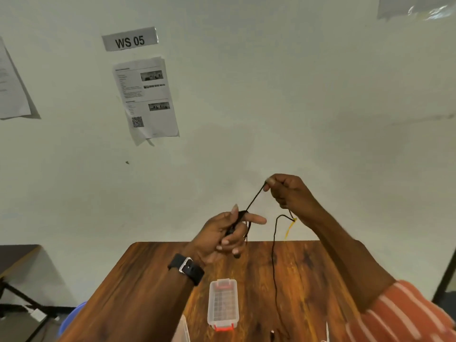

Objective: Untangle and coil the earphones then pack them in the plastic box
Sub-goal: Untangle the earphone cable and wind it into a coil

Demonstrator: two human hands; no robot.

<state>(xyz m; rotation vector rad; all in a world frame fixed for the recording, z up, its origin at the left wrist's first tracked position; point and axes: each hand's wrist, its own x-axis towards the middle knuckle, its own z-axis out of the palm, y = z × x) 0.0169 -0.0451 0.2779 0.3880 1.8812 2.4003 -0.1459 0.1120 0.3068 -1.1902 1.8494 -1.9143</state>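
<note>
Black earphones [273,257]: thin cable, held up over the far edge of the table, between both hands. One stretch runs taut from the left hand [225,234] up to the right hand [288,191]; a long loose run hangs from below the right hand down to the near table edge.
Left hand: cable looped around the extended index finger, thumb raised beside it, remaining fingers curled toward the palm. Black watch [186,267] on the wrist.
Right hand: thumb and forefinger pinched together on the cable's upper end, other fingers folded. Striped orange sleeve [404,314] at the near right.
Yellow tie [290,227]: attached to the cable just below the right hand, dangling.
Plastic box [223,302]: clear, orange latches at both ends, lid closed, lying on the wooden table [138,280], near centre, apart from the cable.
Wall behind: sign [130,40] reading "WS 05", printed sheet [146,99] beneath it.
</note>
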